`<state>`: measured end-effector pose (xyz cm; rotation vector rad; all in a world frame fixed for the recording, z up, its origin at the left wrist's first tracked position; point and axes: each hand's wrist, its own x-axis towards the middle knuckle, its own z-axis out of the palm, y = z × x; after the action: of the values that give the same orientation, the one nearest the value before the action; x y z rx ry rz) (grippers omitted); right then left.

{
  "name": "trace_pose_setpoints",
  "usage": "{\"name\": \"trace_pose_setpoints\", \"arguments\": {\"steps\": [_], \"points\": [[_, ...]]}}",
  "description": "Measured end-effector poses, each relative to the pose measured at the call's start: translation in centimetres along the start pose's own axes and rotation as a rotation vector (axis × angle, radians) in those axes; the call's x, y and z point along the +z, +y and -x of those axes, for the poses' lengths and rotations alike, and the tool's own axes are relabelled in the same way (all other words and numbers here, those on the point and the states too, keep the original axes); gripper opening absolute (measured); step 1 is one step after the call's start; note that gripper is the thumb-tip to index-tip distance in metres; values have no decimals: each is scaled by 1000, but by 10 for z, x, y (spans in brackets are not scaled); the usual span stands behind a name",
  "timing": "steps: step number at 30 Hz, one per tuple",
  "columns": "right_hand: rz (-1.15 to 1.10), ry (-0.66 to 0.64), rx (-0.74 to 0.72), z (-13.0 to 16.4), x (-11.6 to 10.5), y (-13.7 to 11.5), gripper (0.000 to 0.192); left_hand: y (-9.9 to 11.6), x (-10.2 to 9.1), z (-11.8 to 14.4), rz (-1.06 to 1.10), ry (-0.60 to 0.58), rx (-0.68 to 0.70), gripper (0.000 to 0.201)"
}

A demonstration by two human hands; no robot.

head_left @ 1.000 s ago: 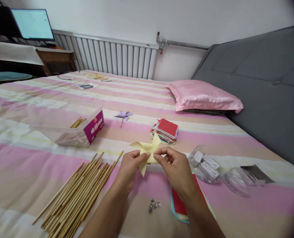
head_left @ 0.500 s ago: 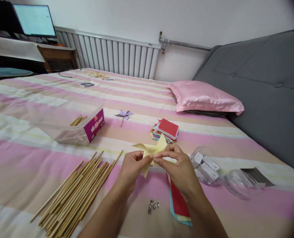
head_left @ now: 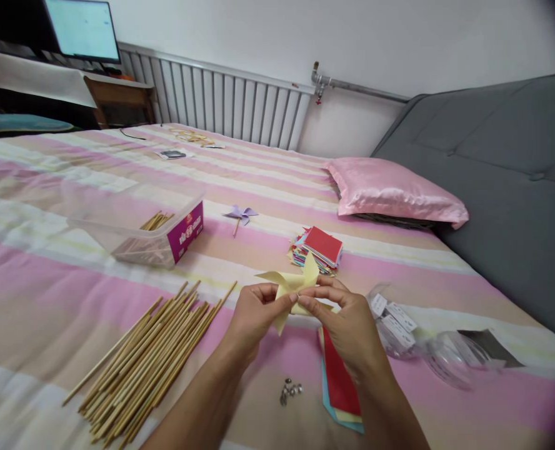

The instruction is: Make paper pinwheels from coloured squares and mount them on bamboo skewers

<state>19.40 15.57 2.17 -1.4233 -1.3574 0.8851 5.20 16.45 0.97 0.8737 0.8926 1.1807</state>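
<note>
Striped bed point(head_left: 47, 294), both hands' grip still pinching yellow pinwheel point(head_left: 292, 285), seemingly nearer paper stack point(head_left: 319, 249)

The pinwheel point(head_left: 290, 284) is pale yellow paper, folded into pointed blades that fan out from a pinched centre. It is held in the air above the bed, just over the near pink stripe, between both hands. One blade points left and lies nearly flat, one stands up and leans right toward the stacked coloured squares, and one hangs down between the wrists. A fourth blade on the right is mostly hidden behind fingers. The paper looks crisp, with sharp creases and no stick attached.
</note>
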Motion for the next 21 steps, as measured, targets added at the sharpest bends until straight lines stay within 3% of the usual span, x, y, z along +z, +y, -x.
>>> {"name": "trace_pose_setpoints", "arguments": {"steps": [9,14,18,21], "points": [[-84,-19,-40,1,3,-3,15,-3,-2,-2,-90,16,11,33],[-161,-22,-37,3,7,2,17,-6,-3,-3,-234,72,109,41],[-352,23,-24,3,12,4,30,-5,-2,-3,-238,80,129,42],[-409,-33,-4,3,14,2,42,-4,-1,-2,-239,77,129,37]]}}
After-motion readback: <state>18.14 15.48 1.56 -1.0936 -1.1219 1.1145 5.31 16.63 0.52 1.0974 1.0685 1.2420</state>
